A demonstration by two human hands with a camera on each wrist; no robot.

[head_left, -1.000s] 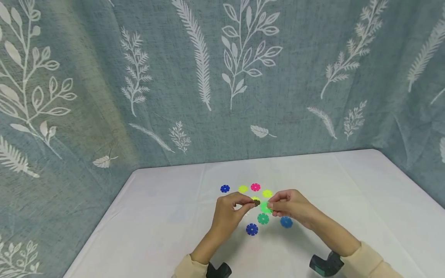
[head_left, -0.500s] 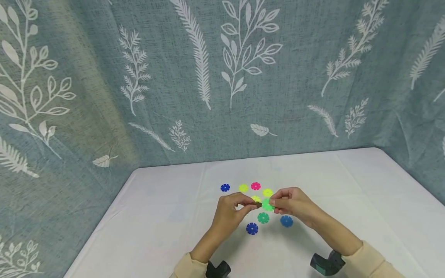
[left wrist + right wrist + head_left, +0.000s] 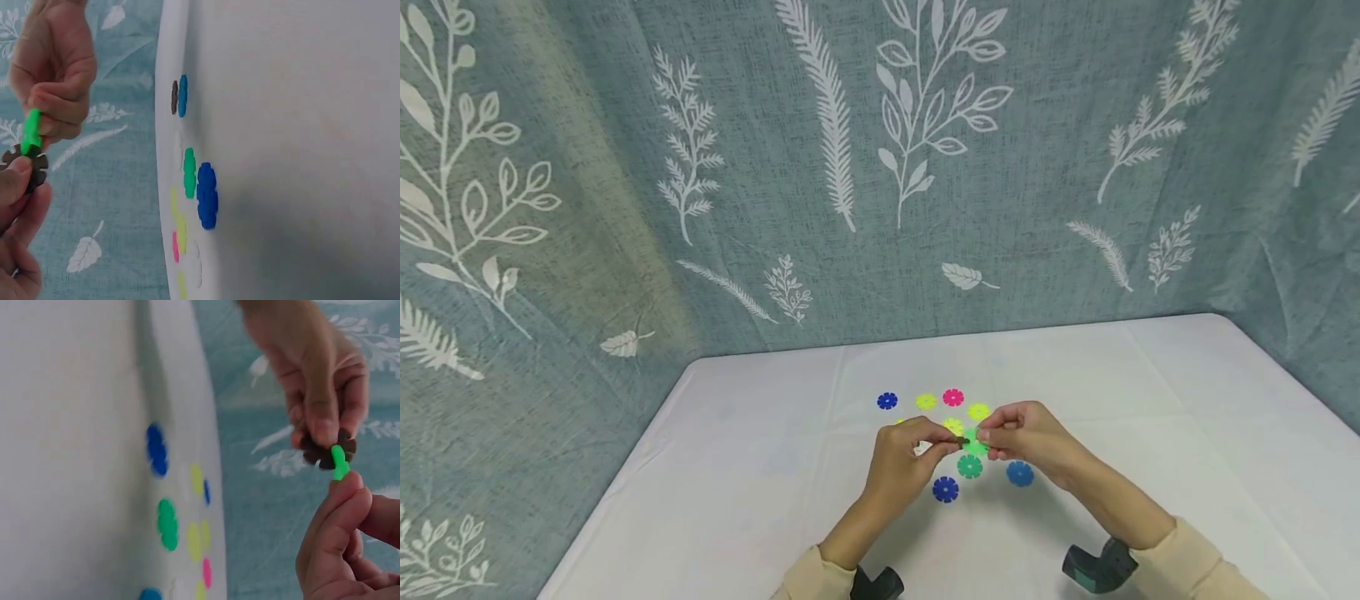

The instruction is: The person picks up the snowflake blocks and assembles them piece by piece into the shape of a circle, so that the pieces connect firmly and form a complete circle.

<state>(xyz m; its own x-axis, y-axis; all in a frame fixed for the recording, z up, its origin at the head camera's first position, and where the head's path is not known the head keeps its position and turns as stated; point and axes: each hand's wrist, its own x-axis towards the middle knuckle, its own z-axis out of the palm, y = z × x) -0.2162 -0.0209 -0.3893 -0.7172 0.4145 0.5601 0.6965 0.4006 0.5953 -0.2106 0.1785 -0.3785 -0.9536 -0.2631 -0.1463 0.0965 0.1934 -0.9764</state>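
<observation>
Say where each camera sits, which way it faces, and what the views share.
Head: worn high, looks forward and down at the table and curtain; both forearms show, left hand, right hand.
Left wrist: at the left hand, faces the right hand along the table's edge.
Right wrist: at the right hand, faces the left hand.
Shared: brown disc meeting green disc; loose discs.

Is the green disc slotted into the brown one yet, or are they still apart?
Joined, it seems: the green disc sits edge-on in a notch of the brown disc, crosswise. How deep, cannot tell.
</observation>
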